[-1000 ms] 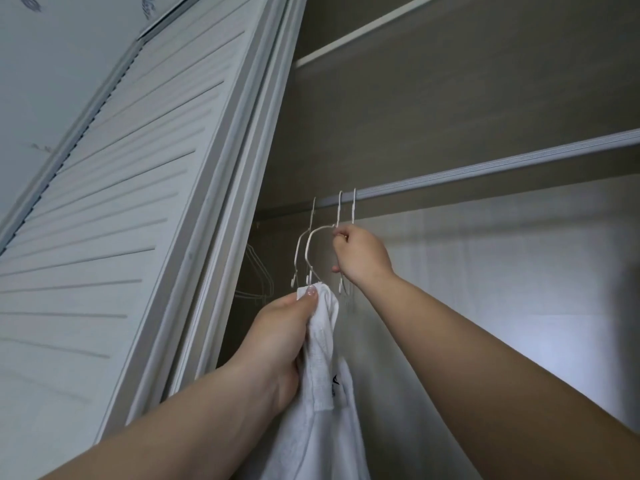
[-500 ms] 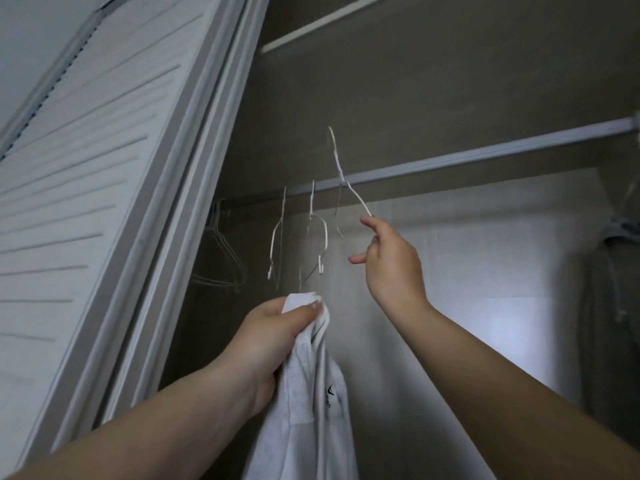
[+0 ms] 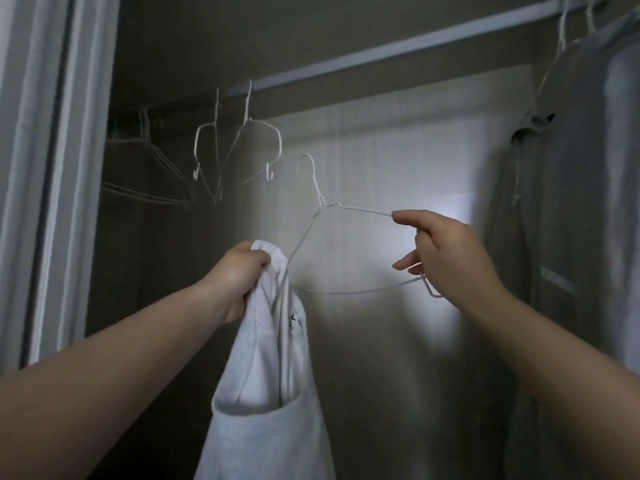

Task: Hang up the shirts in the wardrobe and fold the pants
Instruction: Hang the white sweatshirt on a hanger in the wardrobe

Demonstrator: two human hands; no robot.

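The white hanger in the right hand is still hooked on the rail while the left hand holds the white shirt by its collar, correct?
Not quite. The head view shows the white hanger off the rail, held free below it by the right hand. The left hand does hold the white shirt near its collar.

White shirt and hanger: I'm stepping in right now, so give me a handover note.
Left hand grips the white shirt at its collar.
Right hand holds the wire hanger, off the rail.
Done: the hanger's left end is beside the collar; whether it is inside is unclear. A grey garment hangs at right.
Left: thread this shirt, hook it on the rail. No pants in view.
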